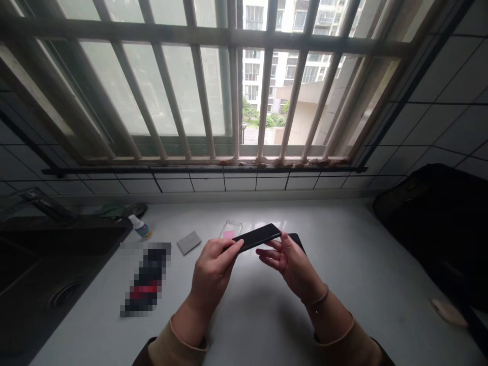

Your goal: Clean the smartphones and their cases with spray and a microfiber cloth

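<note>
- From the head view, the left hand gripped one end of a black smartphone, with the thumb and fingers closed narrowly around its edge.
- The right hand held the other end, its thumb above and its fingers curled below and slightly spread.
- The phone lay tilted in the air between both hands, above a white countertop.
- Just behind the right hand, a dark flat object lay partly hidden; its kind could not be told.
- A clear phone case lay beyond the phone, with a pink piece showing through it.
- To its left were a grey cloth and a small spray bottle.
- A pixelated item lay nearer the left hand, too blurred to identify.
- A dark sink was set into the counter at the left, and a black bag sat at the right.
- A barred window rose behind the tiled backsplash.
</note>
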The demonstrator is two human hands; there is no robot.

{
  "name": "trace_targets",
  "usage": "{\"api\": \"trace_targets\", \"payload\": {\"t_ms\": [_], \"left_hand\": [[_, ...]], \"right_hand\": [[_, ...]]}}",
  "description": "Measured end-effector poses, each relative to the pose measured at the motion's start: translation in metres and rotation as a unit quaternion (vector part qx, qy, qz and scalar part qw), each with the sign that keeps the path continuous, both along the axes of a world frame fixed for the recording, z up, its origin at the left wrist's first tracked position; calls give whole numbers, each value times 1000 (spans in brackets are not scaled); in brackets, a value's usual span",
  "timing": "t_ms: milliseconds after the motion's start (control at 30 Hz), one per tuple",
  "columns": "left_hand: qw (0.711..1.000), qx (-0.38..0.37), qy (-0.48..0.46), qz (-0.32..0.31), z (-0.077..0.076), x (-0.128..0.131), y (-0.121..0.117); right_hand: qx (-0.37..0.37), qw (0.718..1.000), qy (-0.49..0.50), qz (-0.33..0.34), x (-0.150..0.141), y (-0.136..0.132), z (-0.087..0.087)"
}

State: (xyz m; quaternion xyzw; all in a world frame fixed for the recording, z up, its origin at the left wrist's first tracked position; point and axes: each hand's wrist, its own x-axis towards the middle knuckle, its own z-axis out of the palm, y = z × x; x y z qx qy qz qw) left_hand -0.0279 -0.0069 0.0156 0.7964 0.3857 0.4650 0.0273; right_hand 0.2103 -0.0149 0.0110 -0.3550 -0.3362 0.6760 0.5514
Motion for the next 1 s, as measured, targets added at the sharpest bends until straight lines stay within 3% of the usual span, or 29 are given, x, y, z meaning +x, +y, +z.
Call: {"api": "trace_targets", "payload": {"t_ms": [67, 167, 267, 333, 467, 633, 700, 800, 867, 1000], "left_hand": [[998, 50, 36, -2, -1, -2, 0], [997, 57, 45, -15, 0, -2, 2], [1000, -12, -7, -12, 0, 1, 2], [990, -105, -89, -5, -1, 5, 2], [915, -269, -299, 29, -8, 11, 4], [856, -334, -382, 98, -18, 12, 10], [826, -357, -428, 80, -17, 13, 11], [783, -393, -482, 5, -13, 18, 7], [781, -393, -485, -17, -8, 24, 3], [816, -341, -468, 10, -3, 35, -7]], "right_hand": [[-38, 999, 35, 1, -2, 0, 1], [-28, 998, 31, -36, -1, 1, -1], [2, 998, 17, -68, 1, 3, -5], [32, 995, -12, -90, 1, 4, -10], [103, 984, -105, -97, -2, 1, -18], [156, 973, -156, -66, -10, -6, -21], [166, 973, -149, -58, -13, -8, -20], [157, 979, -118, -52, -15, -10, -22], [132, 985, -101, -54, -15, -8, -24], [78, 988, -109, -84, -12, -5, -27]]}}
